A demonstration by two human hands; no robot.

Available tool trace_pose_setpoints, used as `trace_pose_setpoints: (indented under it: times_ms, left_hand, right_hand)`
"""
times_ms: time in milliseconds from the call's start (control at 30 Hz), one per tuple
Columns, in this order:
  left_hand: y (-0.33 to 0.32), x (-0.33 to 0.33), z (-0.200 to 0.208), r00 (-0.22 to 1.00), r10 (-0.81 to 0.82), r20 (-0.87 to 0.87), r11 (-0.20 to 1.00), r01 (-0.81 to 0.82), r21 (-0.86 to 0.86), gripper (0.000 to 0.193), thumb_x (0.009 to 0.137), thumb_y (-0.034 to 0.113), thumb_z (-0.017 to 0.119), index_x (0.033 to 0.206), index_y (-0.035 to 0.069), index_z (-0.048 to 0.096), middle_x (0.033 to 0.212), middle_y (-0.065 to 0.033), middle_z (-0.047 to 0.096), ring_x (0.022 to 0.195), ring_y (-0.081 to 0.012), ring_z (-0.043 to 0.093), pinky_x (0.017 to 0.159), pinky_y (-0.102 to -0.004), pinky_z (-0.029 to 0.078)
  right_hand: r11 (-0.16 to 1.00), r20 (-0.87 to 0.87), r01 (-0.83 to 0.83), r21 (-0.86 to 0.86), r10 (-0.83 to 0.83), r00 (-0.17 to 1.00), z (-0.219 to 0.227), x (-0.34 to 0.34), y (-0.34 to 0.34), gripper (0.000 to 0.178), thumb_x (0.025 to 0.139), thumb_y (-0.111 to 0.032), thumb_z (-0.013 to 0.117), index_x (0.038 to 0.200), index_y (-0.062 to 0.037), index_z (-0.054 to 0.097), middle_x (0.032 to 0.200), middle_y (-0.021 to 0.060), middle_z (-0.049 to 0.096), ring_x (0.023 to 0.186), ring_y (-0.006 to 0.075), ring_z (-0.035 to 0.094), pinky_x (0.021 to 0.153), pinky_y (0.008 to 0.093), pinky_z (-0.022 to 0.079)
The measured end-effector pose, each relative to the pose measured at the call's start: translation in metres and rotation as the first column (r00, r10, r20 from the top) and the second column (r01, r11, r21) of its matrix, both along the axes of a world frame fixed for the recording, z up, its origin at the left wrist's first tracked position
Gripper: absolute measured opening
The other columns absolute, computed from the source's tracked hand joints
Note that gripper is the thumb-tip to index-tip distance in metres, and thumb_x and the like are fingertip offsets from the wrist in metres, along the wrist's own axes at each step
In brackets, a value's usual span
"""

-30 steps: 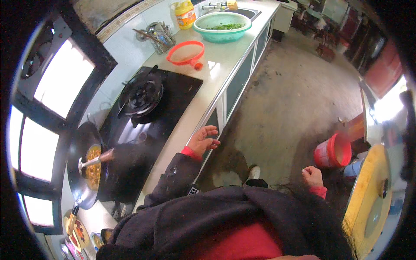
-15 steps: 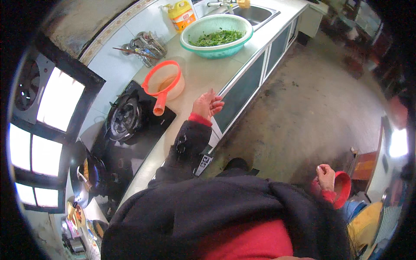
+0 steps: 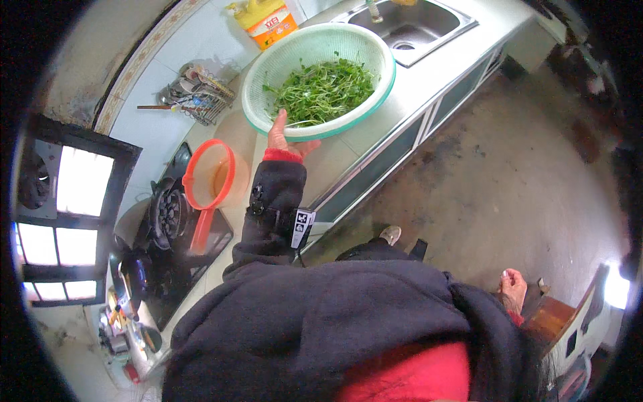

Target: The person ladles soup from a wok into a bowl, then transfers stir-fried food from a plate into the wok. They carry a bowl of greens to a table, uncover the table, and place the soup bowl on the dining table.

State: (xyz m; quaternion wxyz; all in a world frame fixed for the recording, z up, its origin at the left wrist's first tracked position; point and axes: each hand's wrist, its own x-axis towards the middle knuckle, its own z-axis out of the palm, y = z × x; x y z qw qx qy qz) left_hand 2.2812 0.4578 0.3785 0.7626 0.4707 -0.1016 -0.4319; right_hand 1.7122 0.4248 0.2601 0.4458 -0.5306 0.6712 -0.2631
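Observation:
A white mesh colander [image 3: 268, 63] full of leafy green sprouts [image 3: 321, 94] sits nested in a green basin [image 3: 387, 94] on the counter. My left hand [image 3: 287, 139] grips the near left part of its rim, thumb over the edge and other fingers below, partly hidden. Off to the lower right, away from the counter, my right hand [image 3: 513, 287] hangs with its fingers curled in and nothing visible in them. Left of my left forearm stands a clear dipper [image 3: 224, 177] with an orange rim and handle, a little brownish liquid inside.
Beyond the colander are a steel sink [image 3: 418, 33] and a yellow jug [image 3: 264, 23]. A wire utensil rack [image 3: 201, 97] hangs on the tiled wall. The black gas stove [image 3: 164, 214] lies at the left, with a wok [image 3: 127, 268] farther down. Cabinets [image 3: 375, 181] front the counter.
My left hand has gone forward from beside the counter edge to the colander's rim and taken hold of it. My view has moved closer to the colander and sink. My right hand stays low.

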Motion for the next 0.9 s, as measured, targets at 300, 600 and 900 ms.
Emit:
trace_pose_setpoints:
  times_ms: [300, 600, 900]
  left_hand:
    - [-0.191, -0.121, 0.015, 0.946, 0.320, 0.055, 0.946, -0.323, 0.040, 0.026, 0.059, -0.001, 0.051, 0.084, 0.003, 0.045, 0.082, -0.0104, 0.049, 0.076, -0.0268, 0.050, 0.073, -0.0468, 0.044]
    - [-0.324, 0.073, -0.087, 0.979, 0.200, -0.026, 0.973, -0.195, 0.120, 0.016, 0.068, 0.012, 0.051, 0.081, 0.004, 0.051, 0.087, -0.0107, 0.053, 0.085, -0.0252, 0.049, 0.079, -0.0417, 0.038]
    - [-1.028, -0.188, -0.203, 0.687, -0.721, 0.085, 0.655, 0.637, 0.407, 0.033, 0.059, 0.013, 0.052, 0.090, 0.004, 0.049, 0.086, -0.0086, 0.053, 0.078, -0.0244, 0.051, 0.072, -0.0371, 0.043]
  right_hand:
    - [0.943, 0.090, -0.328, 0.052, 0.323, 0.942, -0.012, -0.048, -0.308, 0.015, 0.077, -0.011, 0.054, 0.086, 0.0007, 0.054, 0.060, 0.0003, 0.049, 0.048, 0.0061, 0.045, 0.042, 0.0209, 0.039]
    - [0.793, 0.455, -0.596, -0.127, 0.580, 0.676, -0.086, 0.289, -0.512, 0.041, 0.075, -0.023, 0.061, 0.109, -0.0040, 0.048, 0.073, 0.0053, 0.059, 0.061, 0.0070, 0.052, 0.052, 0.0227, 0.043]
    - [0.992, 0.700, 0.028, 0.120, -0.104, 0.706, -0.064, 0.039, -0.991, 0.068, 0.069, -0.048, 0.059, 0.112, -0.0004, 0.040, 0.095, 0.0090, 0.054, 0.079, 0.0193, 0.056, 0.048, 0.0302, 0.049]
